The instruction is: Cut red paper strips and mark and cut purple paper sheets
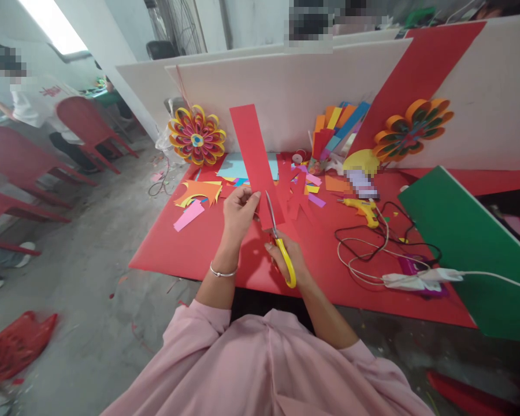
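Note:
My left hand (239, 209) pinches the lower edge of a long red paper strip (253, 153) that stands upright and leans left over the red tabletop (190, 248). My right hand (288, 260) is closed in the yellow handles of a pair of scissors (279, 242). The blades point up into the bottom of the strip. More cut red strips (298, 193) lie just to the right. A silver bracelet sits on my left wrist.
Two paper flowers (197, 136) (411, 128) lean on white boards. Coloured paper scraps (197, 196), a yellow glue gun (364, 208), tangled cords (372, 254) and a green board (468, 242) are on the table. Red chairs (91, 124) and a person stand at left.

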`<action>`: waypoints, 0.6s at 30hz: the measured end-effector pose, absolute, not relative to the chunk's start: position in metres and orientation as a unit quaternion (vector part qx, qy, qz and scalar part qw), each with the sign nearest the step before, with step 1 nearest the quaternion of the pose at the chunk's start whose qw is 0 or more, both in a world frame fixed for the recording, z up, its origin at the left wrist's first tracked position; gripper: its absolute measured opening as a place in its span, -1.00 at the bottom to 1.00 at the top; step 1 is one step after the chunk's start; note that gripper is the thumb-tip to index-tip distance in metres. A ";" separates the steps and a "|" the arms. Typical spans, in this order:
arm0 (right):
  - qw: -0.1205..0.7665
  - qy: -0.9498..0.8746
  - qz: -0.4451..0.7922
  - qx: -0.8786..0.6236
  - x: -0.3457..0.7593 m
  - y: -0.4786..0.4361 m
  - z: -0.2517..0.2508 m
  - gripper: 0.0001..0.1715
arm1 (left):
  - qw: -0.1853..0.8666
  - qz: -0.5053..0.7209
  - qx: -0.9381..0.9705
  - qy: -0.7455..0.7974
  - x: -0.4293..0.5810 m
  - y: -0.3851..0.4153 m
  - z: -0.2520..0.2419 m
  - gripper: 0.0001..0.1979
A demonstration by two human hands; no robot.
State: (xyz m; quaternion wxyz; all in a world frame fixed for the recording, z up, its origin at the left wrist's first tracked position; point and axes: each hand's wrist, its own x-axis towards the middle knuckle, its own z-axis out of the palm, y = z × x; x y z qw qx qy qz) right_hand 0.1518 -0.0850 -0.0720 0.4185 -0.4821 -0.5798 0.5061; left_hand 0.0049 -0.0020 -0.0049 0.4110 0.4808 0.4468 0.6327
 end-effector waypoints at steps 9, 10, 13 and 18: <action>0.429 -0.564 0.517 -0.480 0.152 -0.084 -0.076 -0.38 | 0.404 0.629 0.490 0.448 0.007 0.001 -0.008 -0.70; 0.432 -0.560 0.520 -0.479 0.152 -0.084 -0.077 -0.38 | 0.403 0.630 0.491 0.447 0.007 0.001 -0.007 -0.70; 0.437 -0.551 0.525 -0.480 0.152 -0.085 -0.078 -0.36 | 0.403 0.629 0.492 0.447 0.008 0.000 -0.007 -0.69; 0.437 -0.549 0.527 -0.480 0.152 -0.085 -0.079 -0.35 | 0.405 0.624 0.492 0.453 0.009 -0.001 -0.007 -0.67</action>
